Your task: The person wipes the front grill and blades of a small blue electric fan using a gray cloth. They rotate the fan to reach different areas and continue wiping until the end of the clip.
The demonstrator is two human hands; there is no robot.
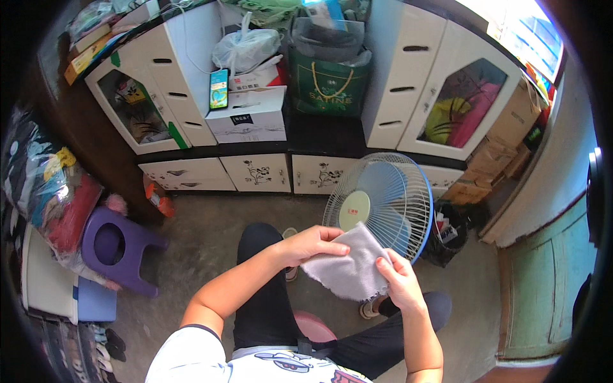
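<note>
Between my two hands a small piece of pale lilac-grey cloth [352, 268] is stretched out, with a frayed lower edge. My left hand [313, 246] pinches its upper left side between thumb and fingers. On the right side, my right hand [398, 277] grips the cloth with the thumb on top. Just beyond the cloth stands an electric fan [397, 191] with a wire grille, blue rim and blue blades. The cloth and my hands hide the fan's lower part. Under me is part of a pink seat [313, 327], between my black-trousered legs.
A white cabinet [256, 174] with dark tops spans the far side, bearing boxes, a phone [219, 89] and a green bag [328, 91]. To the left lies a purple plastic stool [134, 253] beside bagged clothes [62, 191]. A black-lined bin [445, 234] stands right of the fan.
</note>
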